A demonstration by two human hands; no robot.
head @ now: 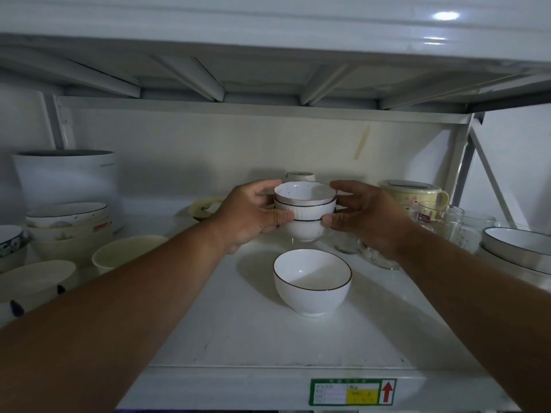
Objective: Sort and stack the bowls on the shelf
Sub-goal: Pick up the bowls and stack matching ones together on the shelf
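Note:
A stack of three small white bowls with dark rims (304, 208) is held between both hands over the middle of the white shelf (268, 338). My left hand (249, 214) grips its left side, thumb on the middle bowl. My right hand (362, 217) grips its right side. Whether the stack's foot touches the shelf I cannot tell. A single white bowl with a dark rim (312, 281) stands upright on the shelf just in front of the stack.
At the left stand stacked cream and patterned bowls (70, 226), a cream bowl (125, 253) and a white pot (67, 177). Glass cups (447, 222), a lidded yellow mug (413, 193) and dark-rimmed plates (518, 242) fill the right. The shelf above hangs low.

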